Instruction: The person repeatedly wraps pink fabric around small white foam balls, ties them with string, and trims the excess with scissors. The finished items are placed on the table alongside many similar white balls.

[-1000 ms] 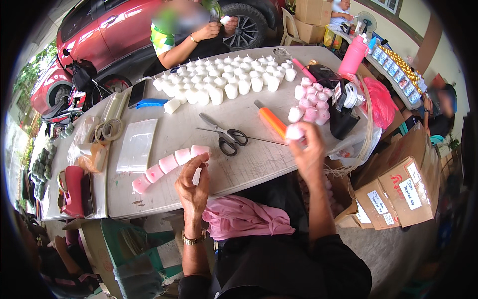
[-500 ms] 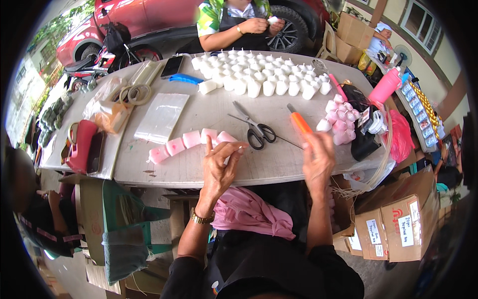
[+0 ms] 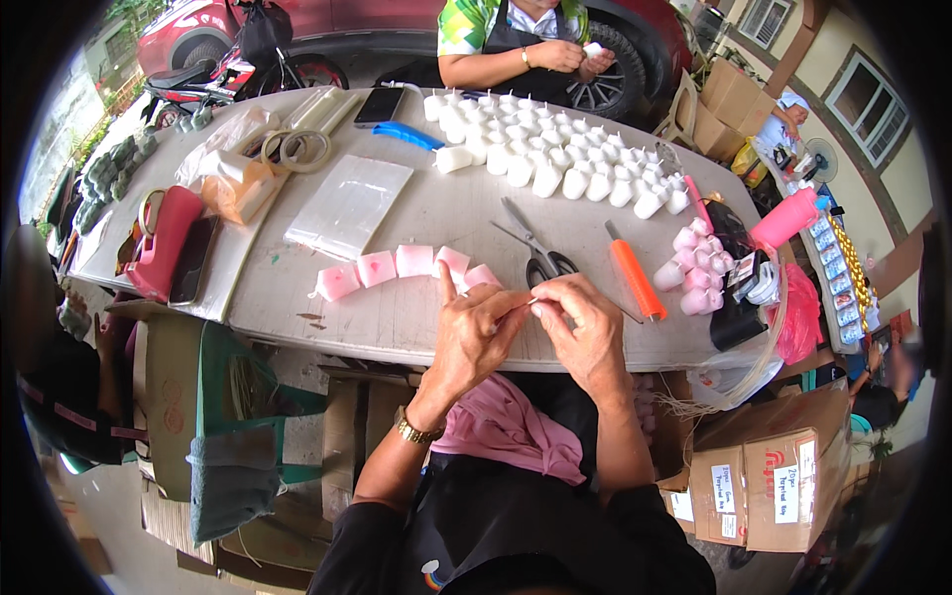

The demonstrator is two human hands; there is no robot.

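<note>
My left hand (image 3: 480,329) and my right hand (image 3: 585,335) meet near the table's front edge, thumbs and fingertips pinched together. A tiny pale tip shows between them; what it belongs to is hidden. My left index finger points up beside a curved row of pink candles (image 3: 377,268), partly covering those at its right end. Just beyond my fingers lie black-handled scissors (image 3: 543,260), blades pointing away and their handles partly behind my right hand. To the right of the scissors an orange-handled knife (image 3: 638,279) rests on the table, touched by neither hand.
Many white candles (image 3: 545,178) stand across the far side. Pink candles (image 3: 696,263) cluster at the right. Clear plastic bags (image 3: 349,210), a pink tape dispenser (image 3: 169,243) and a phone (image 3: 380,105) lie leftward. Opposite, a person (image 3: 526,50) holds something white. Cardboard boxes (image 3: 764,486) stand lower right.
My right hand has let go of the orange-handled knife, which now lies on the table, and has moved left to meet my left hand. The view has shifted slightly.
</note>
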